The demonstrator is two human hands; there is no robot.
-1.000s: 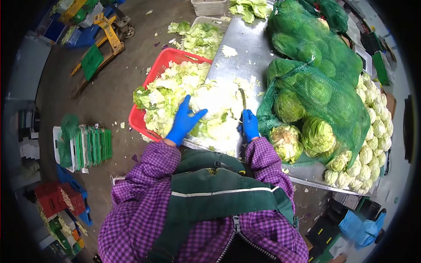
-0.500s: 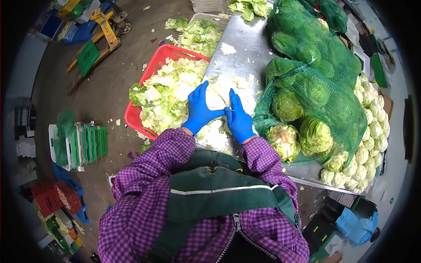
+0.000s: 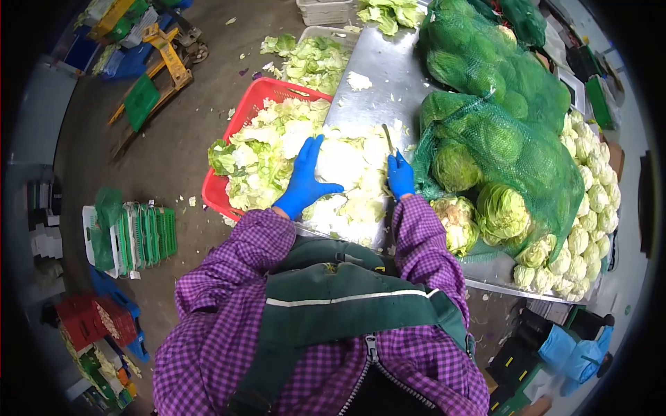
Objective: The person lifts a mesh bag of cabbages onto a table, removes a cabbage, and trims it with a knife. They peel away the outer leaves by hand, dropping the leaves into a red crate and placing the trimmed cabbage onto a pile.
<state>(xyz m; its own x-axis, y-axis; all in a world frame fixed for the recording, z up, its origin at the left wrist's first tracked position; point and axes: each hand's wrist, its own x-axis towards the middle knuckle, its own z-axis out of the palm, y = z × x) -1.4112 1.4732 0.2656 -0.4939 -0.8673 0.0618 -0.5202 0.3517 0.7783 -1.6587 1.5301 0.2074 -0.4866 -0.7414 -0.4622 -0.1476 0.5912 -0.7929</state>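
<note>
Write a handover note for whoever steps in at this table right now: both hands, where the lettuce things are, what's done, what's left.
Left hand: open, flat on the pile of cut pale lettuce on the steel table.
Right hand: shut on the thin-bladed knife, with the blade pointing away.
Red plastic crate: beside the table, heaped with leaves.
Done: trimmed lettuce heads are stacked along the right edge.
Left, likely: green net sacks full of whole heads.

Bright, even overhead light, soft shadows; strong fisheye bending with black vignetted corners.
</note>
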